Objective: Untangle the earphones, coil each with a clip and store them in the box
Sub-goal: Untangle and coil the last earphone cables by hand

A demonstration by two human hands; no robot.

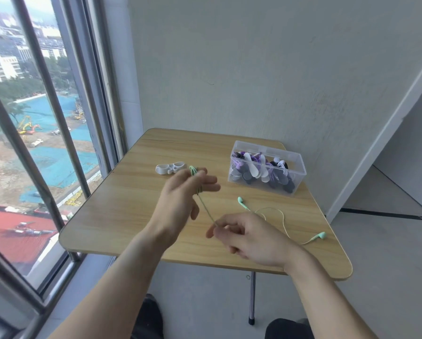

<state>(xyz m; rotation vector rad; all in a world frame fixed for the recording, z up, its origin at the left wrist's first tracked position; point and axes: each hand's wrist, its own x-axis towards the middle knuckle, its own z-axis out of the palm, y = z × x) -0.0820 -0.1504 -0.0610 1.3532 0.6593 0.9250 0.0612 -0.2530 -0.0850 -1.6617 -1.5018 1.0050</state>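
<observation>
My left hand [180, 199] is raised over the table with several turns of a mint-green earphone cable [206, 209] wound round its fingers. The cable runs taut down to my right hand [249, 238], which pinches it between thumb and fingers. Beyond that hand the cable trails across the wooden table [131, 204] to two mint earbuds, one [241, 201] near the middle and one [320, 236] at the right. A white clip [170, 168] lies on the table behind my left hand. The clear plastic box [266, 189] at the back right holds several coiled earphones with clips.
The small table stands in a corner, with a window and its metal bars on the left and a grey wall behind. Its right and front edges drop to a bare floor. My knees show below the front edge.
</observation>
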